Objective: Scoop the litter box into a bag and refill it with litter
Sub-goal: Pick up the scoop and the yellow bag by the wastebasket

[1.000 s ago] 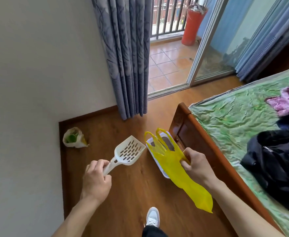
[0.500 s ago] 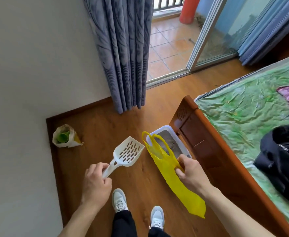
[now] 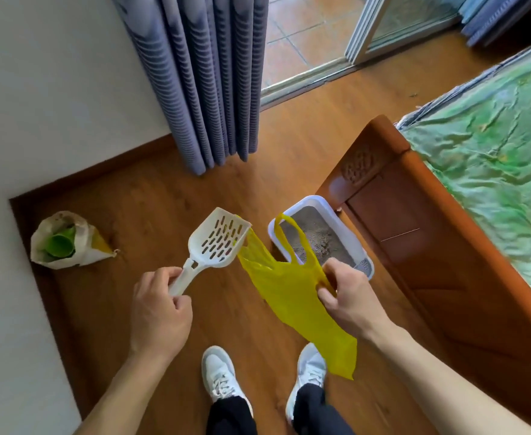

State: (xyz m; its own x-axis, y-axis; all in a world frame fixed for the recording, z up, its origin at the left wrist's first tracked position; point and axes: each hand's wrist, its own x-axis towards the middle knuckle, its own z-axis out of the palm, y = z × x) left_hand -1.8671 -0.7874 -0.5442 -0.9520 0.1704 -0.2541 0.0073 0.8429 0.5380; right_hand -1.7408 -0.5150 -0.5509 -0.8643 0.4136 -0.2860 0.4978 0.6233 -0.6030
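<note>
Now left hand [image 3: 160,312] fingers grip scoop [image 3: 215,243]; right hand [image 3: 349,301] fingers pinch yellow bag [image 3: 292,296].

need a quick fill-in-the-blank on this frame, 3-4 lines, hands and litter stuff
1. The left hand grips the handle of the white slotted ____.
2. The right hand pinches a plastic bag coloured ____.
3. The litter box sits on the floor against the wooden ____ frame.
4. Inside the open litter sack by the wall lies a ____ cup.

Missing words: scoop; yellow; bed; green
</note>
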